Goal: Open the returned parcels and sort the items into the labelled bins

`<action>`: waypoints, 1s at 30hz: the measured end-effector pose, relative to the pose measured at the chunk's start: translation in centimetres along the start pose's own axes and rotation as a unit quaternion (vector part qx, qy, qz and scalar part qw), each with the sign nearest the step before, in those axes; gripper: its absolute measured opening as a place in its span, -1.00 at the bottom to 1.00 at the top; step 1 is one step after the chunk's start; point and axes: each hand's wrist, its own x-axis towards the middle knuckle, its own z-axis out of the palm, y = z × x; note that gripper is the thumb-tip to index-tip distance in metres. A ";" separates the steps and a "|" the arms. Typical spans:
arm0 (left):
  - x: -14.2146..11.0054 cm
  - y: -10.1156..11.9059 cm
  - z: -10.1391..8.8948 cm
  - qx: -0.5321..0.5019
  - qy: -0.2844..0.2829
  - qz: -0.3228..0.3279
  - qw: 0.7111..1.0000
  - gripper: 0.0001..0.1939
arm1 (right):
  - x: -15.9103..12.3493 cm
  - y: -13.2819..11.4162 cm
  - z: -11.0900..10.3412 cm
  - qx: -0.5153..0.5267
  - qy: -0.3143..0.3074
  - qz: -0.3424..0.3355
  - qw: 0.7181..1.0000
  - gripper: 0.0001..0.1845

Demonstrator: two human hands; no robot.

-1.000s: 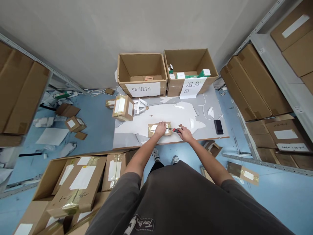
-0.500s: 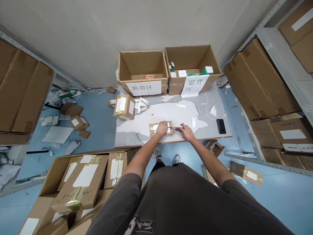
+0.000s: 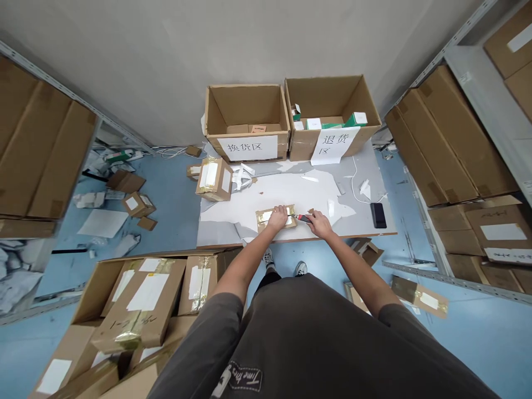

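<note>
A small cardboard box point(image 3: 262, 217) wrapped in shiny tape, with a white label, lies near the front edge of the table. My left hand point(image 3: 279, 217) is closed over its middle, pressing it down. In my right hand point(image 3: 320, 224) is a utility knife point(image 3: 303, 218) with a red and black handle, its front end at the right end of the box. The blade's tip is too small to make out. A scrap of brown cardboard point(image 3: 310, 210) lies just beyond the knife.
Two large open cartons with paper signs, a left carton point(image 3: 248, 147) and a right carton point(image 3: 344, 145), stand at the back. A taped box point(image 3: 215, 178) sits at left, a black phone point(image 3: 378, 215) at right. A carton of parcels point(image 3: 139, 310) is beside me. Shelves flank both sides.
The whole view has shifted slightly, so things appear a little further right. Both hands keep nearly the same places on the box and the knife.
</note>
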 end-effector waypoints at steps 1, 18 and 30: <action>0.0 0.0 0.0 -0.008 0.000 0.000 1.000 -0.42 | 0.0 0.0 0.0 0.001 0.001 0.001 1.000 -0.52; -1.2 0.0 0.4 -0.025 0.007 0.020 0.999 -0.35 | -0.2 -0.2 -0.1 -0.003 -0.003 -0.006 1.000 -0.52; -1.7 0.7 1.2 -0.051 0.013 0.001 0.999 -0.35 | -0.2 -0.4 -0.1 -0.028 0.002 -0.014 1.000 -0.50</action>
